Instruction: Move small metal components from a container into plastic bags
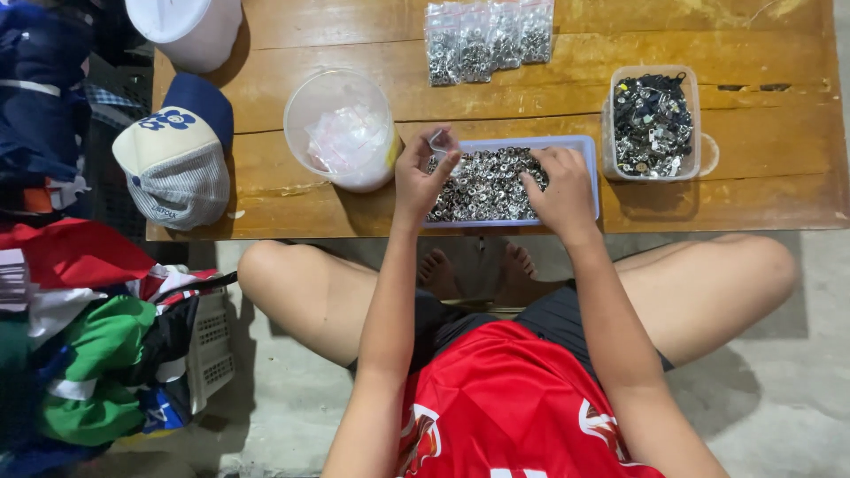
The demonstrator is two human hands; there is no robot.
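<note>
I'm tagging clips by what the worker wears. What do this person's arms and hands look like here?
Both arms are bare down to the left hand and right hand: no gloves, sleeves, watch or rings visible. The person wears a red jersey with white markings and dark shorts.

I see a worn brown wooden table with a scratched, faintly glossy top; on it a shallow translucent plastic tray heaped with small shiny silver metal eyelets; my left hand pinches a small clear glossy plastic bag. A square clear plastic tub holds darker metal bits; the blue-and-cream cloth cap looks matt, part ribbed; the grey concrete floor is rough.
</note>
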